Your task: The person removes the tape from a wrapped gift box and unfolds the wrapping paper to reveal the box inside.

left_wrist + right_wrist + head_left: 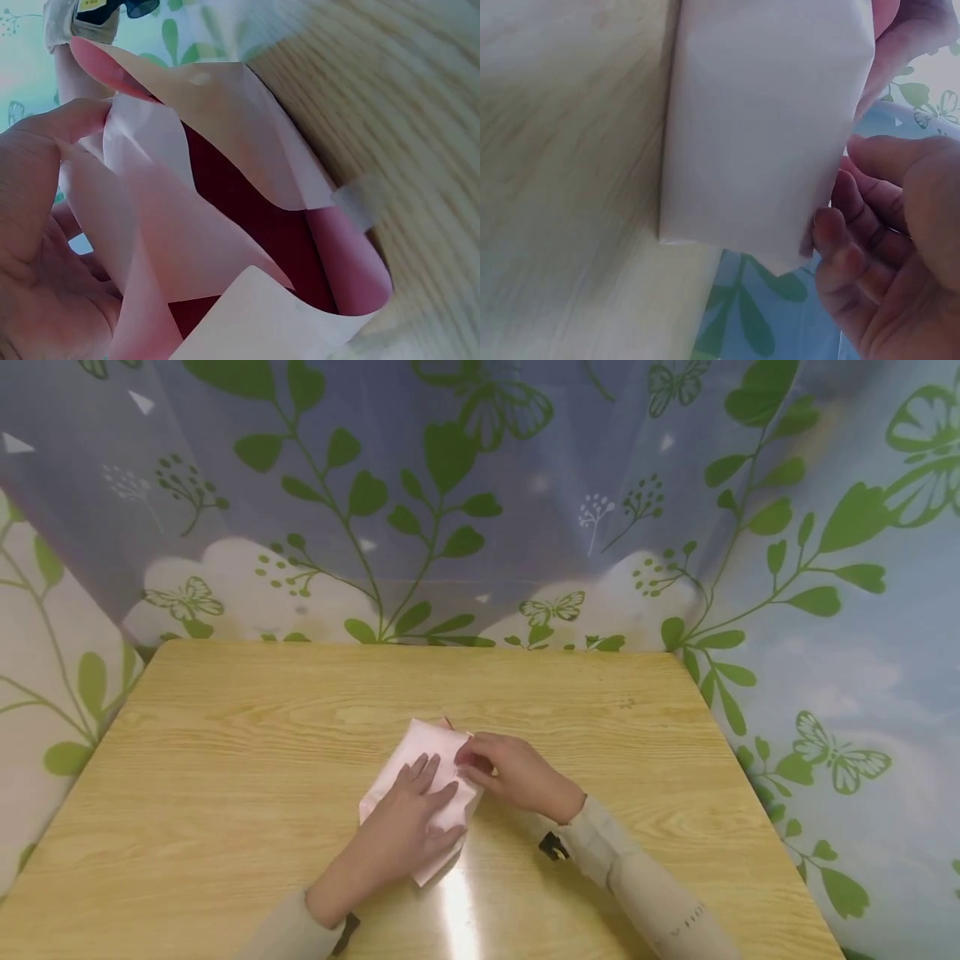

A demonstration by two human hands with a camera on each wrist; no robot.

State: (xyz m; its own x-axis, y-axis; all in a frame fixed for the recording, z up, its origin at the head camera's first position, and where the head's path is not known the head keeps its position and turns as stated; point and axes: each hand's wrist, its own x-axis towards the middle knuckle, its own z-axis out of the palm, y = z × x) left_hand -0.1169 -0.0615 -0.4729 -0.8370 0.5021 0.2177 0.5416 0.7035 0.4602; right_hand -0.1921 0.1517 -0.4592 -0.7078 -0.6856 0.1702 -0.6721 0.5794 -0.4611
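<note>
Sleeves (292, 930) nearest; pink package (437, 741), long axis slanting far-right.

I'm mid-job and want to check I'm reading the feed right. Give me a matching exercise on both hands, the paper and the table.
Things:
1. Left hand
2. Right hand
3. Paper
4. Table

Descriptions:
A. Pale outside, with deep red showing inside
B. Fingers curled, at the right side in the head view
C. Yellowish, with a wood-grain pattern
D. Fingers spread over the pale surface

Right pairs: 1-D, 2-B, 3-A, 4-C
</note>
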